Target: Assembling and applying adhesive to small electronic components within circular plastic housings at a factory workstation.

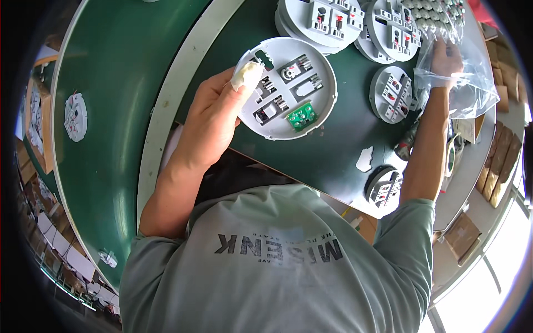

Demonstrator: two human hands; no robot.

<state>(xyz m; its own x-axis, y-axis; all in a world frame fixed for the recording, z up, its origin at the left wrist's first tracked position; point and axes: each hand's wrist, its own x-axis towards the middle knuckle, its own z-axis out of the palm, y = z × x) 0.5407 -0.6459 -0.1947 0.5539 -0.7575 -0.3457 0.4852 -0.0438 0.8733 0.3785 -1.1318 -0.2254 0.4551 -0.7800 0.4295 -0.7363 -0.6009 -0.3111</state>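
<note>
My left hand (214,114) is closed on the rim of a round light-grey plastic housing (287,87), its thumb on top and wrapped in a whitish finger cover (247,75). The housing is tilted up off the bench, its inner side showing metal spring contacts, slots and a small green circuit board (302,116). My right hand (446,60) reaches into a clear plastic bag (473,91) at the far right. Against the bag's upper end is a cluster of small whitish-grey parts (436,21). The right fingertips are hidden by the plastic, so their grip does not show.
Stacks of similar housings (322,22) stand at the back, with another stack (391,30) beside them. Single housings (391,94) lie nearer the right forearm. A torn white scrap (365,159) rests on the dark green bench. A green belt (119,94) curves past on the left, carrying a white round part (76,116).
</note>
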